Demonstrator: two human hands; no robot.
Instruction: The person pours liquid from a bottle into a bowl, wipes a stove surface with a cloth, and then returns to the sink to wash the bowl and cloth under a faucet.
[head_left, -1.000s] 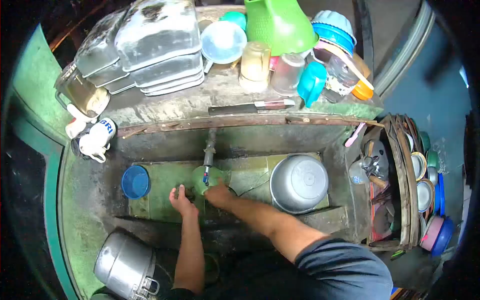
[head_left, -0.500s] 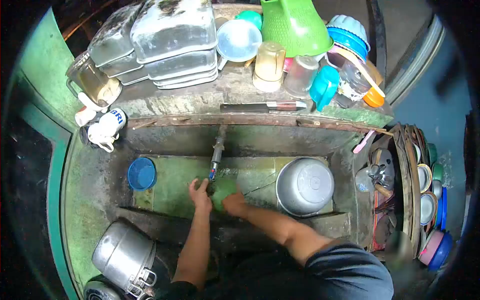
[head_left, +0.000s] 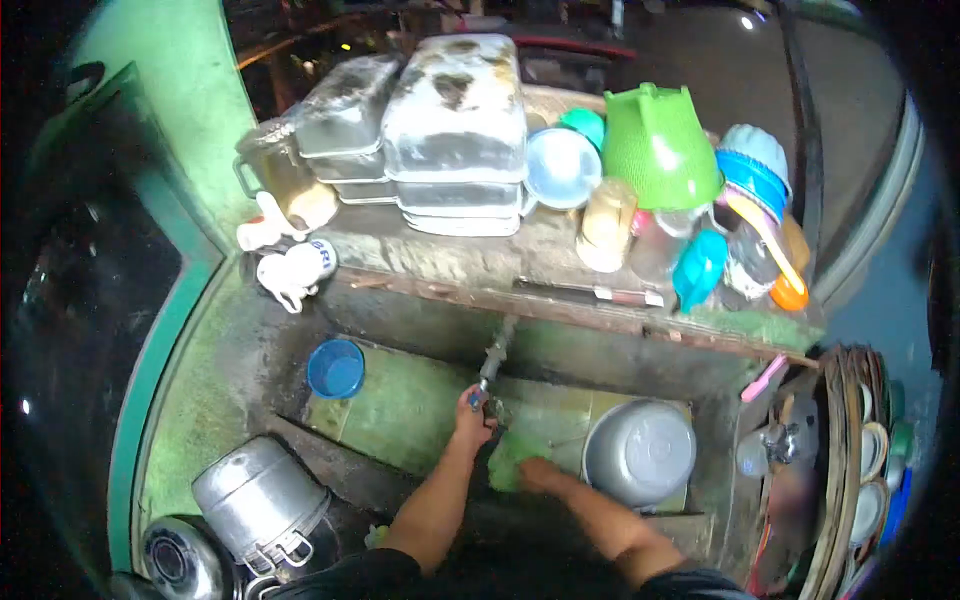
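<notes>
My left hand (head_left: 474, 418) is at the end of the tap (head_left: 493, 362), its fingers closed around the blue-marked valve. Water appears to run just beside it. My right hand (head_left: 539, 475) is closed at the edge of a light green object (head_left: 508, 462), which is low in the trough under the tap. Blur hides the green object's kind. Right of that hand, an upturned grey metal pot (head_left: 640, 453) rests in the tiled trough (head_left: 405, 400). A blue plastic tub (head_left: 336, 369) stands at the trough's left end.
On the ledge (head_left: 430, 255) above stand stacked metal tins (head_left: 455, 130), a green basket (head_left: 660, 150), cups and a knife (head_left: 590, 294). White mugs (head_left: 290, 272) hang at the left. A large pot (head_left: 258, 492) lies front left; a dish rack (head_left: 838, 450) stands right.
My left hand has gone from open beside the tap to closed on its valve. The green object and my right hand stay below the tap. The camera view has tilted upward and shifted left.
</notes>
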